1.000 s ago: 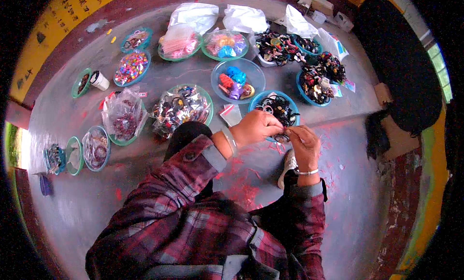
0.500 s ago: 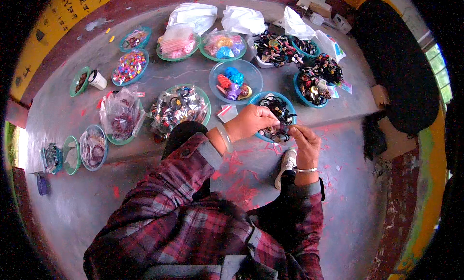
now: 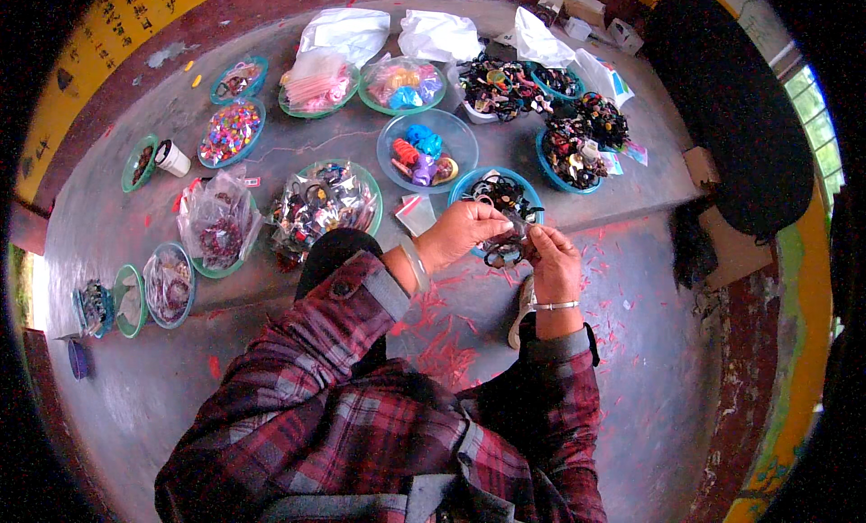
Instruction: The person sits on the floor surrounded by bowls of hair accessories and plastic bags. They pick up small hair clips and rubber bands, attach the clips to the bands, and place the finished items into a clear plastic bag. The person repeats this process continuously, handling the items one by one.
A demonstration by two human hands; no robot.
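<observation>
Hands: the left hand [image 3: 465, 234] and right hand [image 3: 552, 261] meet over the near edge of the grey ledge, fingers pinched together on a small clear packet [image 3: 516, 227] with dark hair ties [image 3: 502, 252] hanging under it.
Where it sits: held in the air just above the blue bowl [image 3: 469, 187] of black hair ties, at the ledge's front edge.
Progress: my guess is mid-way through bagging; one small packet [image 3: 417, 214] lies flat on the ledge beside the bowl, and the bowl looks far from emptied.
Left to do: heaps of dark ties in the teal bowls [image 3: 570, 162] toward the far right corner appear loose, not packed.
Materials: thin glossy film on the packet; ties rubbery or elastic, matte black with specks of colour.
Other dishes: a clear bowl [image 3: 456, 137] with bright blue, orange and purple pieces; a green bowl [image 3: 366, 185] under a crinkled plastic bag of mixed pieces.
Ledge: rough concrete, stained.
Floor: red scraps [image 3: 442, 338] scattered below the hands.
Sleeves: soft plaid flannel; a thin bangle [image 3: 554, 305] on the right wrist.
</observation>
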